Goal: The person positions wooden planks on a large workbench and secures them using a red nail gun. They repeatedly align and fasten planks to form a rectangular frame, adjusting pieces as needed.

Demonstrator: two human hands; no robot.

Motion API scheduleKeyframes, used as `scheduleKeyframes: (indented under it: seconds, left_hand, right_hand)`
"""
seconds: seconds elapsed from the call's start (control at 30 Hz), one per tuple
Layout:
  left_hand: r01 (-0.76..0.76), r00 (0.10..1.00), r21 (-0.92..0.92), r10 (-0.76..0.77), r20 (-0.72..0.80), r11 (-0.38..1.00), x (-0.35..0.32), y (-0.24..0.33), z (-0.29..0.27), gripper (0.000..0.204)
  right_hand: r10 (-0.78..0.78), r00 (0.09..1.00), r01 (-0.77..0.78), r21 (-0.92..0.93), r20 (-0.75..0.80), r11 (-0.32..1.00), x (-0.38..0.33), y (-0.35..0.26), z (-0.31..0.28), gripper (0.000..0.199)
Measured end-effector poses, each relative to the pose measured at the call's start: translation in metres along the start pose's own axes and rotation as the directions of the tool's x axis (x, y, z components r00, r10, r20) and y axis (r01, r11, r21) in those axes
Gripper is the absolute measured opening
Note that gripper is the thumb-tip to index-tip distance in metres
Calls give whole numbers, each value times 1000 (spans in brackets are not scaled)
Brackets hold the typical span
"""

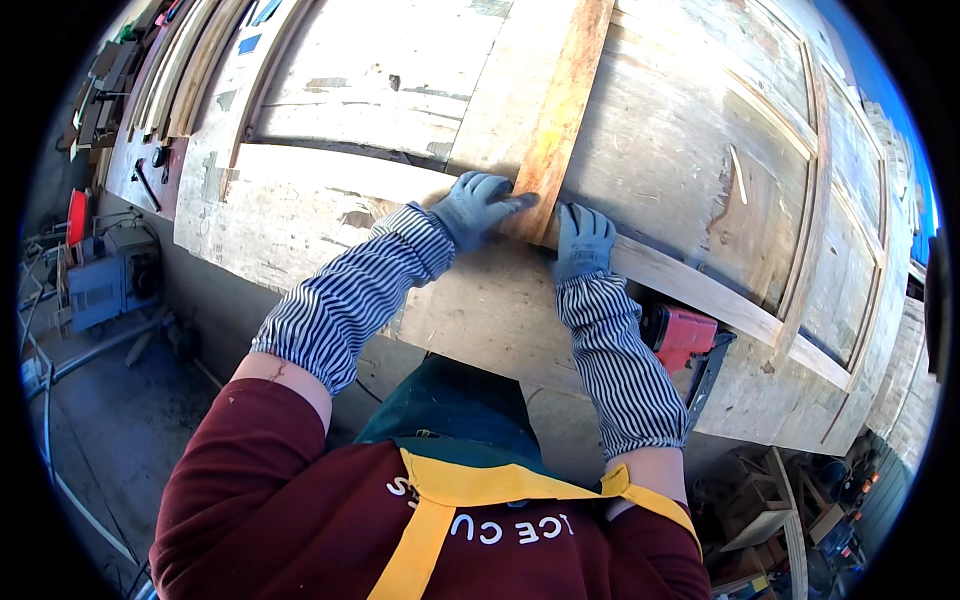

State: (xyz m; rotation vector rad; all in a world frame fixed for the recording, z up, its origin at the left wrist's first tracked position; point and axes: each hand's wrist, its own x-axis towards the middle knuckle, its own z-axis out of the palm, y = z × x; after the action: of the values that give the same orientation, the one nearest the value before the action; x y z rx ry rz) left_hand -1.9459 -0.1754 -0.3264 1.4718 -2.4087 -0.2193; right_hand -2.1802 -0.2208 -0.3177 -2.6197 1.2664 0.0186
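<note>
An orange-brown wooden slat (568,100) runs away from me across a large plywood panel (660,150), its near end at a pale wooden rail (690,285). My left hand (474,212), in a grey-blue work glove, is closed at the left side of that end, its thumb lying over the slat. Just right of the slat, my right hand (584,240), gloved alike, has its fingers bent over the rail. Its thumb is hidden. A red and black nail gun (685,338) lies by my right forearm, partly covered by the striped sleeve.
More slats divide the panel on the right, and a loose thin wood strip (738,175) lies on it. Stacked boards (190,70) and a hammer (146,185) are at far left. A grey machine (105,278) stands on the floor below. Wood scraps (760,510) lie at lower right.
</note>
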Motion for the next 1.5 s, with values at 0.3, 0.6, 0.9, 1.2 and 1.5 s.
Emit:
scheduleKeyframes:
  seconds: [0.3,0.6,0.9,1.2,1.5]
  left_hand:
    - [-16,998,31,18,-57,999,2,2,1,93]
    - [11,999,22,-10,-36,1000,0,3,0,94]
    - [30,999,-24,-31,-20,999,5,3,-4,87]
    - [33,998,-68,-29,63,997,6,4,-15,91]
    - [73,983,-95,-55,177,993,10,7,-27,90]
  right_hand:
    - [-21,1000,21,-6,22,1000,0,-1,-7,78]
    - [-34,999,34,2,3,999,-1,0,-5,79]
    - [-2,987,-18,128,159,992,4,-1,-26,86]
    - [7,998,12,307,-60,952,8,11,-13,69]
    - [47,998,-57,316,38,947,9,10,-10,68]
